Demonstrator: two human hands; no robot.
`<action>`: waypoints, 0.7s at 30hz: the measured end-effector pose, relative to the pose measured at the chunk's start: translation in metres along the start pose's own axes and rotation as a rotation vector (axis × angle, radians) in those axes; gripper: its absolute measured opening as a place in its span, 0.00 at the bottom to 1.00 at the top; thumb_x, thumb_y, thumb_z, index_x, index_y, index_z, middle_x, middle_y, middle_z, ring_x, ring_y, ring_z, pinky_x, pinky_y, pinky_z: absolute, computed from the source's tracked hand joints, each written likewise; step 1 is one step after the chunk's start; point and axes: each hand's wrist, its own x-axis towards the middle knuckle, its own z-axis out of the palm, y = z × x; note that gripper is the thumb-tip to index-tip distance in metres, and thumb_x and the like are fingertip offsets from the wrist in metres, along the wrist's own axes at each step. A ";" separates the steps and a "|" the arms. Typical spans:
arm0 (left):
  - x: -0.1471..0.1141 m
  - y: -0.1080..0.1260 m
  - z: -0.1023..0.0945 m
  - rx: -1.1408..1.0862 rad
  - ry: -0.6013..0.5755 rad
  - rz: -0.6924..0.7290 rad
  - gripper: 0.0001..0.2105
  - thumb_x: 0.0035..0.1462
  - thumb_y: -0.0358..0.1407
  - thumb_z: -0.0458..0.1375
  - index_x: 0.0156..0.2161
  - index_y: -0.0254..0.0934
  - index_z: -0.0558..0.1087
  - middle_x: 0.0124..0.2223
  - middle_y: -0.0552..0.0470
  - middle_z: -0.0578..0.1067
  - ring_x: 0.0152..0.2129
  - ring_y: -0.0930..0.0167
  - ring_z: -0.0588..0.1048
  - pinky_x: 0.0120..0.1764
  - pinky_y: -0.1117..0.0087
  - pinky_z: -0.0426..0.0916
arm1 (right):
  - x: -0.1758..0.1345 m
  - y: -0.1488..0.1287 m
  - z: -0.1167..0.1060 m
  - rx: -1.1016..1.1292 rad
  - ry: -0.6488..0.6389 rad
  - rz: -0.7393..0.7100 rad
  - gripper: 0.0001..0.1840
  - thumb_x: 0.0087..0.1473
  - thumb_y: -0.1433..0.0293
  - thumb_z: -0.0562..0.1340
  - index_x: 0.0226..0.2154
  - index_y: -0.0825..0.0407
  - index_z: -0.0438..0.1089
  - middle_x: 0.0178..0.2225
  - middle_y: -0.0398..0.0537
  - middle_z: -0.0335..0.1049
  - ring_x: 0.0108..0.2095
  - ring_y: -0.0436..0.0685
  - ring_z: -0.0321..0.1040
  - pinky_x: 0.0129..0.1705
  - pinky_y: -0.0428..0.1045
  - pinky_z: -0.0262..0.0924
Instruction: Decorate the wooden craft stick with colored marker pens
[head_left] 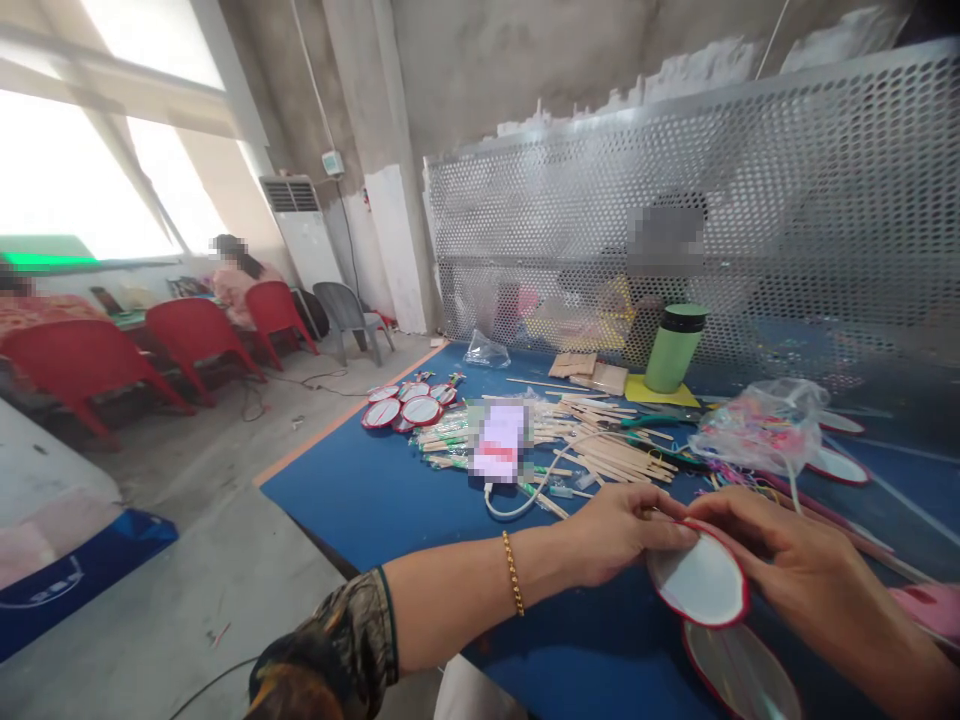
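Note:
Between my two hands is a small white disc with a red rim (701,580), perhaps a little drum. My left hand (619,530) pinches its upper edge, thumb lying on the white face. The fingers of my right hand (795,555) close on the top right of the same rim; what else they hold there is hidden. Just below, a second red-rimmed disc (742,675) lies on the blue table (405,500), partly covered by the first. Beyond my hands lie loose wooden sticks (615,455) and tangled coloured cords (739,475).
A plugged-in phone (501,440) rests on wrapped sticks, its white cable (540,490) looping near my left hand. Finished-looking discs (420,408) are heaped at the left edge. A green tumbler (675,350) and a plastic bag (765,425) stand before a perforated metal screen (555,210).

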 end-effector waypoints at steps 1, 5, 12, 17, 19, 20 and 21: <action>0.000 0.001 0.000 0.031 0.014 0.006 0.16 0.37 0.32 0.74 0.32 0.32 0.74 0.27 0.58 0.73 0.25 0.76 0.69 0.36 0.71 0.63 | 0.000 0.000 -0.001 0.026 -0.006 0.018 0.20 0.47 0.47 0.64 0.27 0.45 0.75 0.25 0.47 0.77 0.23 0.58 0.74 0.24 0.49 0.68; -0.001 0.003 0.001 0.115 0.031 0.020 0.11 0.40 0.29 0.72 0.28 0.32 0.74 0.26 0.58 0.73 0.25 0.77 0.69 0.36 0.71 0.62 | -0.002 -0.003 -0.004 0.115 -0.081 0.076 0.23 0.46 0.45 0.64 0.28 0.47 0.75 0.22 0.47 0.76 0.21 0.57 0.72 0.22 0.48 0.67; 0.002 0.005 -0.001 -0.002 -0.035 0.062 0.19 0.28 0.34 0.76 0.27 0.32 0.74 0.25 0.59 0.74 0.23 0.78 0.70 0.34 0.72 0.61 | 0.000 -0.008 -0.010 0.068 -0.065 0.034 0.22 0.45 0.45 0.65 0.27 0.46 0.76 0.27 0.49 0.79 0.27 0.60 0.75 0.27 0.50 0.71; 0.000 0.008 -0.001 -0.152 -0.128 0.074 0.25 0.21 0.40 0.79 0.28 0.32 0.76 0.25 0.57 0.74 0.22 0.77 0.70 0.32 0.72 0.61 | -0.002 -0.016 -0.010 0.227 -0.115 0.151 0.24 0.41 0.44 0.67 0.27 0.47 0.74 0.24 0.49 0.78 0.23 0.60 0.75 0.23 0.50 0.71; -0.001 0.009 -0.001 -0.167 -0.165 0.071 0.25 0.23 0.39 0.79 0.29 0.32 0.76 0.25 0.56 0.74 0.22 0.77 0.70 0.33 0.72 0.62 | -0.003 -0.016 -0.011 0.267 -0.118 0.156 0.24 0.39 0.43 0.68 0.25 0.47 0.74 0.23 0.49 0.78 0.23 0.60 0.75 0.23 0.49 0.71; -0.002 0.008 -0.001 -0.174 -0.183 0.069 0.24 0.24 0.39 0.79 0.29 0.32 0.77 0.25 0.56 0.74 0.22 0.77 0.70 0.33 0.72 0.62 | -0.004 -0.015 -0.011 0.274 -0.109 0.155 0.25 0.38 0.42 0.67 0.25 0.47 0.74 0.23 0.50 0.77 0.23 0.60 0.75 0.23 0.49 0.71; -0.002 0.008 -0.001 -0.184 -0.203 0.064 0.24 0.25 0.39 0.79 0.30 0.32 0.77 0.25 0.56 0.74 0.23 0.77 0.70 0.33 0.73 0.63 | -0.004 -0.013 -0.011 0.268 -0.089 0.149 0.26 0.38 0.41 0.67 0.24 0.47 0.74 0.22 0.50 0.77 0.22 0.59 0.74 0.22 0.49 0.71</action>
